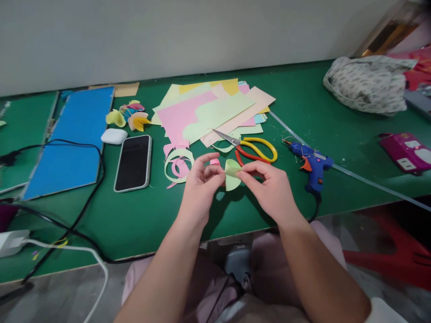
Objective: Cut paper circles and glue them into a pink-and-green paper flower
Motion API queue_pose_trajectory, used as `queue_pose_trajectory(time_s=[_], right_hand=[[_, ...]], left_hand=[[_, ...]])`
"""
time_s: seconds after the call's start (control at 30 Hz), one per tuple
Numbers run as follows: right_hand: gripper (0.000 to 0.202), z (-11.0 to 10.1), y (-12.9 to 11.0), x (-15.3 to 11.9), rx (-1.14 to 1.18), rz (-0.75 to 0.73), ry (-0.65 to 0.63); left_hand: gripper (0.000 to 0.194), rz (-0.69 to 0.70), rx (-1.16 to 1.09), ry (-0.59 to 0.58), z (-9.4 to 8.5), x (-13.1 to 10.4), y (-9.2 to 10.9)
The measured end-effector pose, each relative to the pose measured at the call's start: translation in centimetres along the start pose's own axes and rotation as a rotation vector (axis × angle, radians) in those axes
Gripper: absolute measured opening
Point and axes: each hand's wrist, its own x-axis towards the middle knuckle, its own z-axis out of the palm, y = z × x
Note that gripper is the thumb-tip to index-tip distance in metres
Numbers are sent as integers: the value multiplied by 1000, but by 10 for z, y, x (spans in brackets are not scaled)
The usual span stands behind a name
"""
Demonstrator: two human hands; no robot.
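Between my two hands is a small curled piece of light green paper (232, 176), held above the table's front part. My left hand (204, 181) pinches its left edge with thumb and fingers. From the other side, my right hand (266, 184) grips it between thumb and fingertips. Just beyond my hands lie scissors (257, 150) with yellow and red handles, blades pointing left. A green paper ring (179, 165) and pink paper scraps (177, 148) rest left of my left hand. Behind them spreads a pile of coloured paper sheets (205, 110).
On the green table (292, 80), a blue glue gun (314, 165) lies at right with a clear glue stick (370, 179). Left are a phone (133, 163), a white case (114, 136), paper petals (129, 115), a blue board (77, 143) and black cables (101, 166). A purple power box (406, 151) sits far right.
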Motion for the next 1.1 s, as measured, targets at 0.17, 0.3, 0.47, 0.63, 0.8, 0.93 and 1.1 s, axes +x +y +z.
queue_pose_trajectory(time_s=[0.17,0.3,0.47,0.63,0.8,0.93,1.1], right_hand=[[6,0,2,1,-3,-7,7],[6,-2,3,1,-1,-14,-1],[5,-1,3,1,5,-34,-14],[5,1,3,1,24,-27,-14],[4,1,3,1,32,-16,-27],[4,2,5,1,44,-6,-32],[14,-1,7,0,96,-25,-38]], left_hand=[[44,-42,-18,-33,-2,0,1],[53,75,135,-69,-1,-2,4],[48,108,173,-73,2,-3,1],[40,105,129,-55,3,-3,0],[42,111,123,-59,5,-4,2],[39,123,100,-28,5,-4,1],[38,67,17,24,2,-1,-2]])
